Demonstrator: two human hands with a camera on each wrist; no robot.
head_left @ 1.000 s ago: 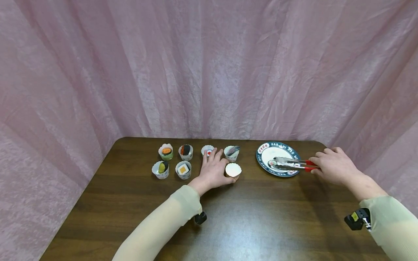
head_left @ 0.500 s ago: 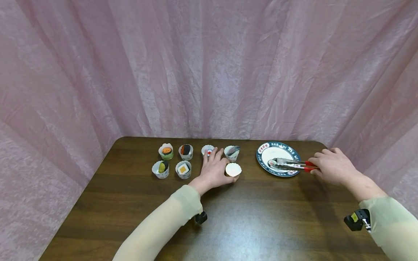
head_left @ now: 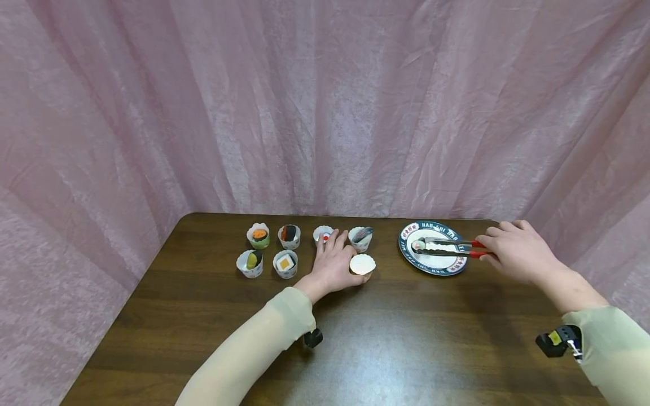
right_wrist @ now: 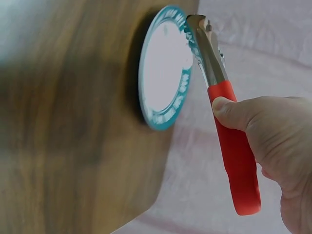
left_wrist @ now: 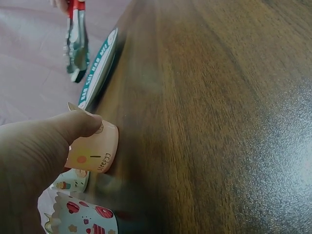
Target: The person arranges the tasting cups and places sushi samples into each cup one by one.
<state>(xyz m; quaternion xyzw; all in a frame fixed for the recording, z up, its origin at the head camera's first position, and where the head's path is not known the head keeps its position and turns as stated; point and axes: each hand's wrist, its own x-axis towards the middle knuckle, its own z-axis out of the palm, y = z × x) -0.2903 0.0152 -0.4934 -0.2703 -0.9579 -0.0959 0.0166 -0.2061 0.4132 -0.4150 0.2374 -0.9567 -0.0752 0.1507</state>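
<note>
My left hand (head_left: 332, 266) holds a paper baking cup (head_left: 363, 264), its inside white and bare in the head view. In the left wrist view the thumb presses the wall of this orange cup (left_wrist: 100, 153). My right hand (head_left: 520, 252) grips metal tongs with red handles (right_wrist: 236, 156), thumb along one handle. Pinched at the tongs' tips is a small round sushi piece (head_left: 418, 245), pale with a dark edge. Below it lies a white plate with a blue lettered rim (head_left: 440, 271); the left wrist view shows the tongs raised above that plate.
Several more paper cups stand in two rows on the left, each with a toy-like sushi piece, such as the orange-topped one (head_left: 259, 239) and the fish-topped one (head_left: 361, 242). The brown wooden table (head_left: 386, 349) ends at a pink curtain (head_left: 325, 113).
The tongs have lifted off the plate with the sushi piece between their tips, shifting slightly left. My right hand has risen a little. The left hand and its cup have not moved.
</note>
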